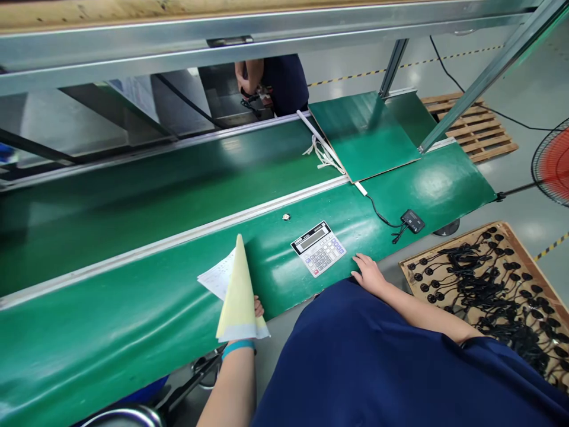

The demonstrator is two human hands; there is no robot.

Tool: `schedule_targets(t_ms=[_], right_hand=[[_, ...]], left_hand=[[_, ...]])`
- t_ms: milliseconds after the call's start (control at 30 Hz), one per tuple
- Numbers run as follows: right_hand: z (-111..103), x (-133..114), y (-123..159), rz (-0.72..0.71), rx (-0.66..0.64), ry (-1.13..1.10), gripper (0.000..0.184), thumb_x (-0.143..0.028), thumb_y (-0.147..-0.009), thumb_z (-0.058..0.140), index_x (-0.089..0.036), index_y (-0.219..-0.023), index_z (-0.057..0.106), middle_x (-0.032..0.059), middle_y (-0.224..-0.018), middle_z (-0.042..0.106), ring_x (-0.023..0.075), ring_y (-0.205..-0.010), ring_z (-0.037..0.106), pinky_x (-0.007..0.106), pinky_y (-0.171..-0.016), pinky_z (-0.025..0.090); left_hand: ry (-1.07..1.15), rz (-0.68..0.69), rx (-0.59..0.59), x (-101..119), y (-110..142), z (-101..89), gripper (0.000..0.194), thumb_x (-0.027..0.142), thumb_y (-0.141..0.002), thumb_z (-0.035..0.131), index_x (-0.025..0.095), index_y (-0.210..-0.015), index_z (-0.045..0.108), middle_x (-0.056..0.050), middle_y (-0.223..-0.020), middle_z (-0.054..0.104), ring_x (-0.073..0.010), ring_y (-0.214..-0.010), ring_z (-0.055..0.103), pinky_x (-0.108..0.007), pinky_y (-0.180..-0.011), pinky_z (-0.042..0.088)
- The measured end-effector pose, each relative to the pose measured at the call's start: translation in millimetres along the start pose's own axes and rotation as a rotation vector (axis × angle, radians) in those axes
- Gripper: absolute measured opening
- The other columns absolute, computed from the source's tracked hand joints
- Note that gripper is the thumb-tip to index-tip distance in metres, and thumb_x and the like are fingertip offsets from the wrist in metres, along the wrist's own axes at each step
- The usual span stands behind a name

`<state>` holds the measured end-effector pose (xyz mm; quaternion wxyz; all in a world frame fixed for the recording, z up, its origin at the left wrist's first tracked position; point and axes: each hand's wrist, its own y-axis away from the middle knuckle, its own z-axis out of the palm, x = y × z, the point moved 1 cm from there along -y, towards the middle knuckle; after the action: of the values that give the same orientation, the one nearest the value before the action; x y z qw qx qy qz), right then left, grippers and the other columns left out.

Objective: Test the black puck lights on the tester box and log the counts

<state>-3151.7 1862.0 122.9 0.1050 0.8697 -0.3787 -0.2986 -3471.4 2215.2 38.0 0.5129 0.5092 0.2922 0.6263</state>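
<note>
My left hand [258,306] grips a pad of paper sheets, with a yellow sheet [237,296] folded up over it and a white written sheet [219,276] showing at its left. The sheets hide most of the fingers. At the front edge of the green bench [146,308] rests my right hand [368,273], fingers extended and nothing held. Just left of that hand lies a white and black calculator [318,248], flat on the bench. Beyond the calculator sits a small whitish part [286,217], too small to name.
A black box with a cable [413,221] lies at the right. Behind it are a raised green board [364,136] and white cords [324,155]. A tray of black corded parts [484,284] stands at right, near a red fan [553,160]. Another person [284,83] works beyond the conveyor.
</note>
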Motion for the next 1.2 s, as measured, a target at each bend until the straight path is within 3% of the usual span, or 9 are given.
schedule_targets(t_ms=[167,300,467,667,800,1200], right_hand=[[-8,-15,-8,-0.049,-0.006,0.012,0.054,-0.035,-0.098,0.054,-0.012,-0.147,0.051,0.0183,-0.150,0.051,0.0312,-0.136,0.047,0.048,-0.113,0.040],[-9,-28,-17,-0.116,-0.043,0.024,0.051,-0.036,-0.100,0.053,-0.014,-0.146,0.053,0.0162,-0.131,0.064,0.0279,-0.123,0.056,0.044,-0.109,0.043],[-5,-43,-29,-0.225,-0.229,0.069,0.054,-0.036,-0.100,0.053,-0.016,-0.150,0.048,0.0150,-0.119,0.070,0.0259,-0.111,0.064,0.039,-0.102,0.048],[-4,-60,-41,-0.360,-0.401,0.212,0.059,-0.037,-0.101,0.051,-0.024,-0.157,0.039,0.0130,-0.112,0.072,0.0271,-0.102,0.069,0.036,-0.089,0.052],[-3,-74,-50,-0.412,-0.476,0.303,0.062,-0.035,-0.100,0.052,-0.029,-0.159,0.034,0.0118,-0.108,0.073,0.0278,-0.096,0.071,0.034,-0.081,0.053],[0,-86,-58,-0.496,-0.517,0.383,0.069,-0.036,-0.098,0.055,-0.031,-0.161,0.028,0.0103,-0.100,0.074,0.0251,-0.086,0.071,0.031,-0.073,0.052]], left_hand=[[0.008,-0.029,0.034,1,-1,-3.8,0.030,0.042,-0.092,0.041,0.019,-0.078,0.055,-0.001,-0.051,0.036,-0.0135,-0.039,0.033,-0.028,-0.038,0.029],[0.013,-0.036,0.028,2,0,-4.0,0.031,0.045,-0.091,0.043,0.019,-0.081,0.056,-0.002,-0.052,0.039,-0.0146,-0.040,0.036,-0.030,-0.038,0.030],[0.017,-0.018,0.010,3,4,-1.8,0.030,0.047,-0.089,0.049,0.018,-0.082,0.056,-0.001,-0.055,0.041,-0.0131,-0.042,0.034,-0.029,-0.039,0.031],[-0.002,-0.033,0.015,2,4,0.5,0.034,0.039,-0.097,0.034,0.018,-0.082,0.056,-0.001,-0.052,0.038,-0.0131,-0.042,0.030,-0.028,-0.038,0.030],[0.008,-0.039,0.035,2,6,3.2,0.036,0.042,-0.098,0.033,0.018,-0.083,0.055,0.001,-0.052,0.036,-0.0125,-0.043,0.029,-0.028,-0.038,0.029],[-0.012,-0.029,0.036,4,19,15.5,0.034,0.040,-0.097,0.033,0.018,-0.083,0.054,-0.002,-0.051,0.042,-0.0139,-0.042,0.032,-0.029,-0.039,0.031]])
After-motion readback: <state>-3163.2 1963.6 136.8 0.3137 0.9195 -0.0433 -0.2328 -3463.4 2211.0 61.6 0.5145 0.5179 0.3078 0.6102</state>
